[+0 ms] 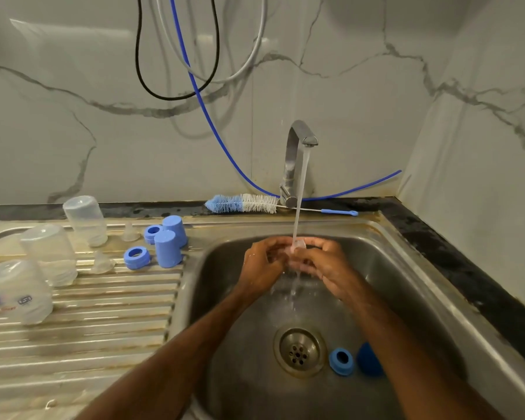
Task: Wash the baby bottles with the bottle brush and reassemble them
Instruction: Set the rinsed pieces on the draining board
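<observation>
Over the sink (pixel 406 268), my left hand (pixel 262 263) and my right hand (pixel 322 262) hold a clear silicone teat (pixel 299 244) between their fingers under the running water from the tap (pixel 297 159). Three clear bottles (pixel 85 221) (pixel 50 253) (pixel 17 291) stand upside down on the draining board. Two clear teats (pixel 130 231) (pixel 101 262), two blue collar rings (pixel 137 257) (pixel 152 233) and two blue caps (pixel 168 248) (pixel 175 230) stand beside them. The bottle brush (pixel 243 204) lies on the ledge behind the sink. In the sink lie a blue ring (pixel 341 361) and a blue cap (pixel 370 359).
The drain (pixel 299 351) sits in the middle of the sink bottom. A blue hose (pixel 212 128) and black and white cables hang on the marble wall behind the tap. A dark counter edge (pixel 467 268) runs along the right.
</observation>
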